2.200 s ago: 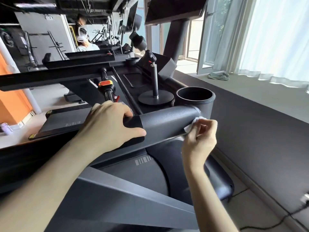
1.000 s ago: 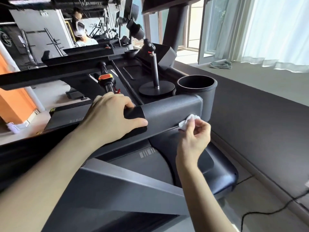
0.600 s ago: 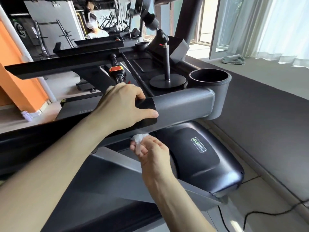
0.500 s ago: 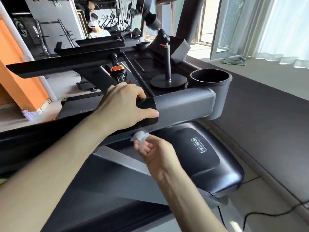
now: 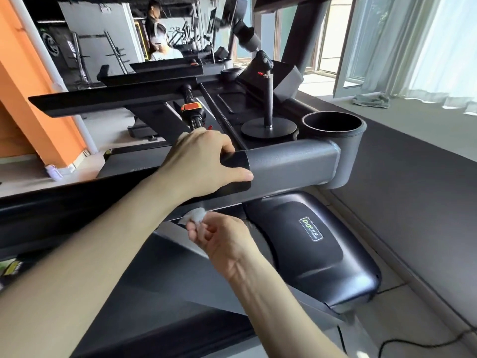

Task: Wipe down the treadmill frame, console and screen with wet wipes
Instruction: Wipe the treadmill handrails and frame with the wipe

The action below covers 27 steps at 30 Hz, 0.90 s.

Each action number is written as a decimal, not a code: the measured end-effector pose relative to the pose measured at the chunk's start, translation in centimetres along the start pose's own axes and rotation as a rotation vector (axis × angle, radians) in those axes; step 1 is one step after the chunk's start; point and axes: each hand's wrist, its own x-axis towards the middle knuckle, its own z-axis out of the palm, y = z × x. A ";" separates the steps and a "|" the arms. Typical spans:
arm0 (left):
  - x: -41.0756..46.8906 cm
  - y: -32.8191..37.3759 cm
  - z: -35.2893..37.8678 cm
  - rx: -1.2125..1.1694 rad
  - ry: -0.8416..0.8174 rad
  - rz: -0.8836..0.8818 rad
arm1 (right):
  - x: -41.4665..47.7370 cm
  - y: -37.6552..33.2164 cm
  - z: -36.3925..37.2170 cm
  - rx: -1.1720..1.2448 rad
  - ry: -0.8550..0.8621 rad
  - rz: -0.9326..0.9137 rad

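While the left hand [image 5: 204, 161] grips the handrail [image 5: 289, 166] and the right hand [image 5: 227, 241] pinches a wet wipe [image 5: 195, 215] against its underside, frame-wiping looks midway, console [image 5: 228, 100] apparently pending.

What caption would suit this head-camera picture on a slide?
The right hand presses a balled wet wipe against the underside of the treadmill handrail while the left hand grips it from above.

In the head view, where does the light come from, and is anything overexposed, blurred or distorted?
Head view: daylight comes from the curtained windows at upper right, which are blown out; the handrail shows a soft sheen; the wide lens makes the orange wall lean; the right hand and wet wipe are sharp.
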 end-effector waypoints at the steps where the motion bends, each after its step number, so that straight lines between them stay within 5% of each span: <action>1: 0.0 0.0 0.0 0.001 0.002 -0.002 | 0.0 -0.3 0.1 0.002 -0.027 0.060; 5: -0.2 0.0 0.0 -0.002 0.010 0.002 | -0.4 -2.9 -1.6 0.080 0.027 0.090; 17: -0.4 0.1 0.2 -0.006 0.032 0.019 | -2.4 -11.5 -8.7 0.345 0.586 -0.515; 24: -0.5 0.1 0.0 0.000 0.042 0.027 | -2.5 -9.2 -7.5 0.191 0.440 -0.322; 27: -0.5 0.1 0.1 0.006 0.039 0.024 | -2.4 -11.6 -9.7 0.243 0.560 -0.438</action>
